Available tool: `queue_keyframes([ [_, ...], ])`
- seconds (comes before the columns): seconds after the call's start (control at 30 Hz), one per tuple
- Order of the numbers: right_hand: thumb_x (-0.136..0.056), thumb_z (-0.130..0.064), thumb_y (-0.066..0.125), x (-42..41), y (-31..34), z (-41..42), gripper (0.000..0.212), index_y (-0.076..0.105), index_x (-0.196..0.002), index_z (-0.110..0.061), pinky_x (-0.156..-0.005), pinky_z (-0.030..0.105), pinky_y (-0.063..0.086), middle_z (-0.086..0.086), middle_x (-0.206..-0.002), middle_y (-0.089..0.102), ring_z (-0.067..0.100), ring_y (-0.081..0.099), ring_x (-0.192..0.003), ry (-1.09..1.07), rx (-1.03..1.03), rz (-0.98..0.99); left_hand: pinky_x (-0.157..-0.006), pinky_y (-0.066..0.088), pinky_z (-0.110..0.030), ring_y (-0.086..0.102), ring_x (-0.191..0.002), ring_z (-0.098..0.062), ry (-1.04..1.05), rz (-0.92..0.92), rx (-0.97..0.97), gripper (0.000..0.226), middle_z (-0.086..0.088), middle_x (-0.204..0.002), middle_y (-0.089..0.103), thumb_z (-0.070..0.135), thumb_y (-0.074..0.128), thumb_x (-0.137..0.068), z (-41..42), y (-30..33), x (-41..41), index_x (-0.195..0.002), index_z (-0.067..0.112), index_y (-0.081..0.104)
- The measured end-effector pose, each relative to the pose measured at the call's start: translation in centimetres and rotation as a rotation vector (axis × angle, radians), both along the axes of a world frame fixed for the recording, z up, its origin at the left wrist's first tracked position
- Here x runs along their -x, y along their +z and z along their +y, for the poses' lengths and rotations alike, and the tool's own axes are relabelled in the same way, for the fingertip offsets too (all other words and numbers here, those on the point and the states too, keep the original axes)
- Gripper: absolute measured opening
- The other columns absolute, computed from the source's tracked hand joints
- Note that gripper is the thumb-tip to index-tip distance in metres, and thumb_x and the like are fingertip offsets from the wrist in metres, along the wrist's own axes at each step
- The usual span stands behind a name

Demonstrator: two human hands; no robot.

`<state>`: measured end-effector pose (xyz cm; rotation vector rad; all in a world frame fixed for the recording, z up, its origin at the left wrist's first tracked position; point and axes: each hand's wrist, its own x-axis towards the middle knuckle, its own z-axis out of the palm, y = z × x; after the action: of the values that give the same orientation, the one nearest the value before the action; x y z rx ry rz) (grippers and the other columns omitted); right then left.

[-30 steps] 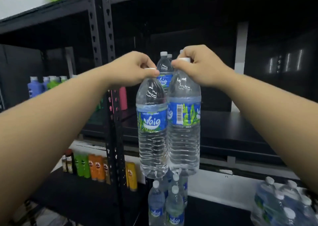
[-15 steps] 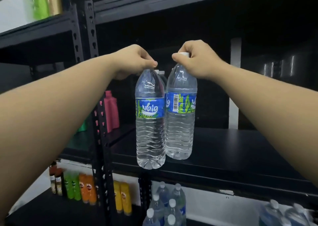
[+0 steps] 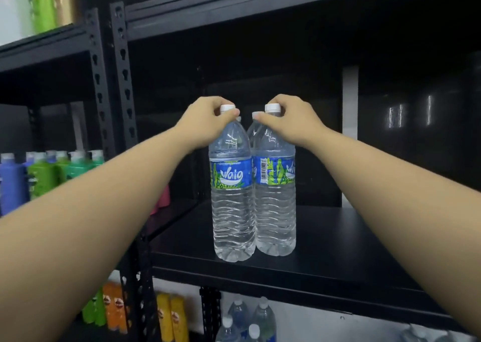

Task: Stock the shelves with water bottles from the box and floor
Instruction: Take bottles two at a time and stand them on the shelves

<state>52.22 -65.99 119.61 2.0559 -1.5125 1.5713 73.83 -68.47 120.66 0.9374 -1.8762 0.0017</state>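
Two clear water bottles with blue-green labels stand side by side on the black middle shelf (image 3: 338,242). My left hand (image 3: 205,120) pinches the white cap of the left bottle (image 3: 231,206). My right hand (image 3: 294,118) pinches the cap and neck of the right bottle (image 3: 276,206). Both bottle bases appear to rest on the shelf board near its front edge. Behind them the caps of two more bottles (image 3: 256,115) peek out between my hands.
More water bottles (image 3: 247,318) stand on the shelf below. Orange, green and yellow bottles (image 3: 114,308) fill the lower left shelf. Blue and green bottles (image 3: 41,175) line the left rack. A perforated black upright (image 3: 125,81) separates the racks. Bare shelf board stretches right of my bottles.
Both hands carried the two bottles forward and down. The bottles hung in the air above the shelf edge before; now they stand on the shelf board in front of the earlier bottles.
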Motion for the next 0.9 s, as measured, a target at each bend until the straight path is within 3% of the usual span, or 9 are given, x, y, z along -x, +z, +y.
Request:
queue_keyframes([
  [0.1, -0.077, -0.062, 0.082, 0.0, -1.4, -0.1, 0.070, 0.059, -0.135, -0.030, -0.092, 0.039, 0.055, 0.005, -0.124, 0.060, 0.026, 0.062, -0.114, -0.045, -0.051, 0.017, -0.092, 0.053, -0.032, 0.066, -0.097, -0.012, -0.028, 0.127, 0.005, 0.030, 0.008, -0.103, 0.071, 0.042, 0.065, -0.098, -0.7, -1.9, 0.6, -0.124, 0.028, 0.067],
  [0.2, -0.077, -0.062, 0.081, -0.4, -3.7, 0.7, 0.098, 0.034, -0.158, -0.033, -0.101, 0.038, 0.043, 0.006, -0.137, 0.044, 0.030, 0.042, -0.133, -0.088, -0.064, 0.001, -0.099, 0.048, -0.030, 0.062, -0.110, -0.011, -0.068, 0.249, 0.022, 0.045, 0.005, -0.123, 0.065, 0.041, 0.064, -0.098, -0.5, -4.5, 1.3, -0.140, 0.024, 0.058],
  [0.27, -0.076, -0.059, 0.083, -0.6, -6.0, 1.3, 0.097, 0.034, -0.157, -0.036, -0.095, 0.032, 0.037, 0.001, -0.127, 0.040, 0.027, 0.039, -0.131, -0.073, -0.031, -0.036, -0.102, 0.039, -0.018, 0.052, -0.120, -0.004, -0.087, 0.289, 0.057, 0.052, 0.006, -0.139, 0.055, 0.037, 0.063, -0.100, 0.1, -6.6, 1.6, -0.148, 0.021, 0.050],
  [0.37, -0.069, -0.056, 0.089, -0.5, -9.6, 1.8, 0.111, 0.025, -0.159, -0.042, -0.093, 0.028, 0.044, -0.004, -0.124, 0.037, 0.017, 0.049, -0.122, -0.016, -0.017, -0.153, -0.096, 0.026, 0.001, 0.041, -0.126, 0.005, -0.104, 0.317, 0.078, 0.068, 0.013, -0.143, 0.041, 0.035, 0.065, -0.100, 0.7, -9.8, 1.9, -0.160, 0.022, 0.034],
  [0.47, -0.062, -0.054, 0.096, -0.3, -12.6, 2.5, 0.132, 0.011, -0.163, -0.045, -0.081, 0.012, 0.040, -0.005, -0.122, 0.036, 0.001, 0.055, -0.104, 0.010, -0.041, -0.214, -0.099, 0.034, -0.007, 0.049, -0.130, 0.004, -0.164, 0.321, 0.026, 0.088, 0.020, -0.147, 0.046, 0.039, 0.070, -0.095, 1.2, -13.0, 1.8, -0.164, 0.031, 0.016],
  [0.5, -0.061, -0.054, 0.096, -0.3, -13.4, 2.6, 0.134, 0.011, -0.163, -0.044, -0.080, 0.009, 0.037, -0.006, -0.122, 0.037, -0.001, 0.053, -0.102, 0.010, -0.048, -0.219, -0.096, 0.038, -0.007, 0.054, -0.126, 0.007, -0.182, 0.327, -0.004, 0.091, 0.022, -0.146, 0.050, 0.038, 0.070, -0.095, 1.4, -13.9, 1.7, -0.164, 0.035, 0.010],
  [0.57, -0.061, -0.055, 0.096, -0.3, -14.7, 2.6, 0.130, 0.016, -0.163, -0.042, -0.085, 0.016, 0.040, -0.005, -0.125, 0.040, 0.005, 0.053, -0.108, 0.005, -0.057, -0.238, -0.094, 0.042, -0.009, 0.058, -0.121, 0.010, -0.197, 0.352, -0.051, 0.093, 0.024, -0.143, 0.054, 0.038, 0.069, -0.096, 1.6, -15.3, 1.5, -0.163, 0.041, 0.004],
  [0.67, -0.064, -0.054, 0.094, -0.3, -15.7, 2.6, 0.118, 0.027, -0.160, -0.040, -0.090, 0.024, 0.042, -0.006, -0.128, 0.045, 0.009, 0.054, -0.115, 0.010, -0.058, -0.290, -0.100, 0.042, -0.017, 0.058, -0.124, 0.007, -0.196, 0.364, -0.065, 0.095, 0.021, -0.148, 0.053, 0.039, 0.070, -0.095, 1.7, -16.2, 1.4, -0.163, 0.042, 0.004],
  [0.9, -0.070, -0.049, 0.093, 0.1, -16.3, 2.5, 0.103, 0.037, -0.155, -0.039, -0.094, 0.032, 0.053, -0.010, -0.125, 0.058, 0.007, 0.061, -0.110, 0.078, -0.035, -0.329, -0.115, 0.042, -0.036, 0.052, -0.136, -0.001, -0.159, 0.314, -0.052, 0.097, 0.021, -0.152, 0.050, 0.045, 0.071, -0.093, 1.9, -17.0, 0.4, -0.163, 0.042, 0.003],
])
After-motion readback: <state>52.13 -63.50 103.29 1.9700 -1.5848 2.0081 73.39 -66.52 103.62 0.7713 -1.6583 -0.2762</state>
